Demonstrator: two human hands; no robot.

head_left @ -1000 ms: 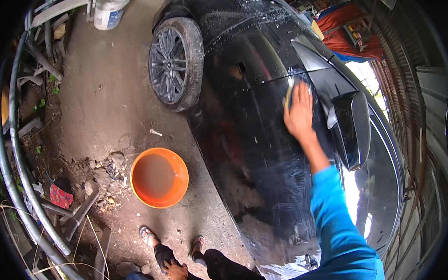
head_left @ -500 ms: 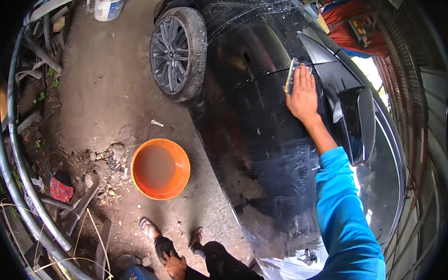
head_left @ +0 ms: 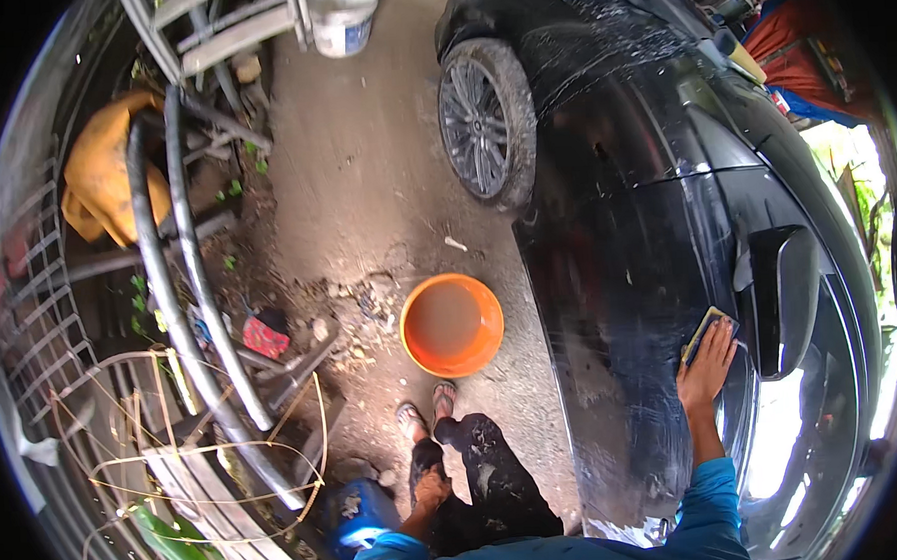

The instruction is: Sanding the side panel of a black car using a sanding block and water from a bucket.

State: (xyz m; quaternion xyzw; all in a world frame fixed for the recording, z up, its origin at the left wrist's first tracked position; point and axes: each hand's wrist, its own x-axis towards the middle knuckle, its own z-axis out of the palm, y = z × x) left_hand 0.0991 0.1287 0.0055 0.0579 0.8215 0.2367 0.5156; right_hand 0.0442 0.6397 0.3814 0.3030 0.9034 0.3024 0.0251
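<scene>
Flat against the black car's door [head_left: 625, 302], my right hand [head_left: 708, 367] presses a thin rectangular pad [head_left: 704, 335] with a yellowish edge. Its fingers lie stretched over the pad, hiding most of it. The panel around it looks wet, with dull, streaky patches. Just right of that hand the side mirror [head_left: 785, 300] sticks out. My left hand [head_left: 433, 489] rests on my bent left leg in dark trousers, holding nothing that I can see; its fingers lie over the knee.
An orange bucket [head_left: 492, 323] of murky water stands near my feet. A blue container [head_left: 362, 516] sits beside my left leg. Metal pipes [head_left: 201, 301], rubble and a yellow-orange object [head_left: 113, 169] lie left; a white bucket [head_left: 342, 19] is farther off. The front wheel [head_left: 487, 123] juts from the car.
My right hand has slid the pad toward me along the car, from the panel seam ahead of the mirror onto the door. My left hand stays on my leg. The view has swung left.
</scene>
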